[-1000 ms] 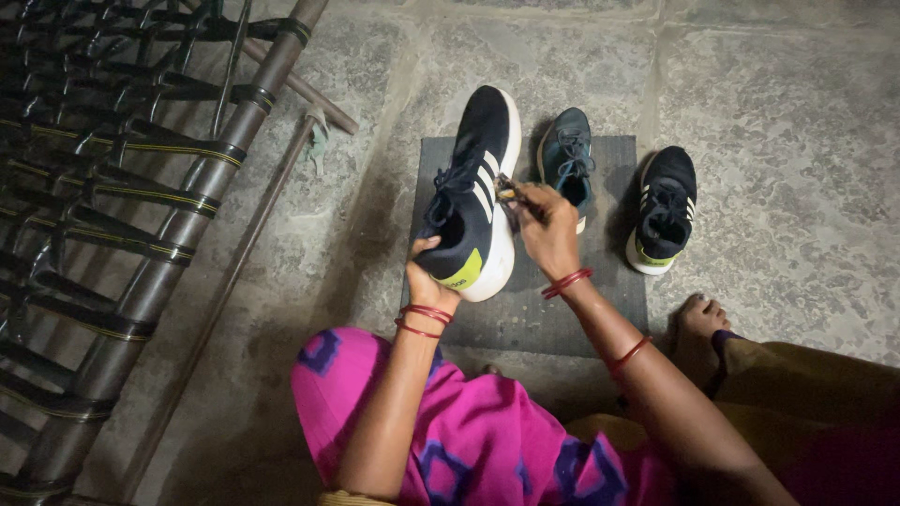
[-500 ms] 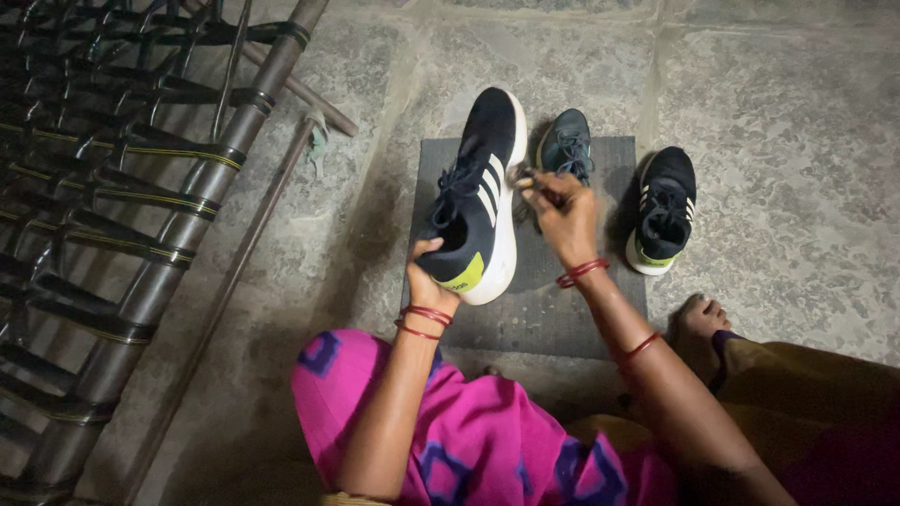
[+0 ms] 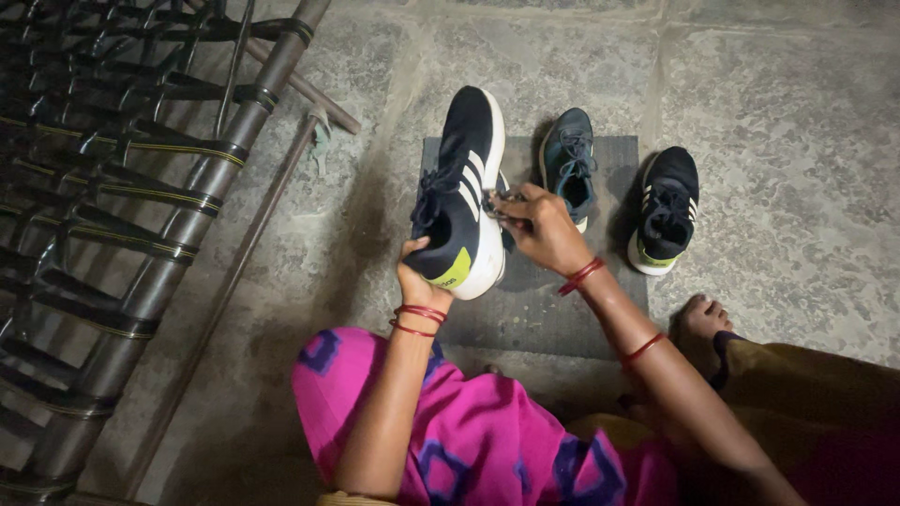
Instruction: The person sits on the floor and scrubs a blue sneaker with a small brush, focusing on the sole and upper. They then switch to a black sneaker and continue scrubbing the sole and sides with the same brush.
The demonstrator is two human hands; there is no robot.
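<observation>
three shoes are in sight, and only one is off the ground: a dark sneaker with white stripes [image 3: 461,192], a white sole and a yellow-green heel patch, tilted on its side above a grey mat [image 3: 534,314]. the left hand [image 3: 419,276] grips it at the heel, thumb hooked into the opening, the fingers wrapped underneath and hidden by the shoe. the right hand [image 3: 536,228] is bunched against the white sole edge, fingertips pinched on something small; it is too dark and too small to tell what. red bangles circle both wrists.

just beyond the right hand's knuckles a teal sneaker [image 3: 570,164] lies on the mat, its near end partly covered by that hand. further out to the right of that hand, a black sneaker with a yellow-green heel [image 3: 667,208] sits at the mat's edge, half on the stone. a bare foot [image 3: 697,323] shows beside the right forearm, its heel lost under ochre cloth [image 3: 806,394]. the person's lap is wrapped in pink cloth with purple marks [image 3: 469,431], which hides the near edge of the mat.

well out to the left of the left hand, a cot with dark woven straps [image 3: 112,178] is cut off by the frame; a thin stick [image 3: 234,272] lies along its rail. the floor is rough grey stone slabs [image 3: 778,103] with visible seams, lit dimly, the corners falling into shadow.
</observation>
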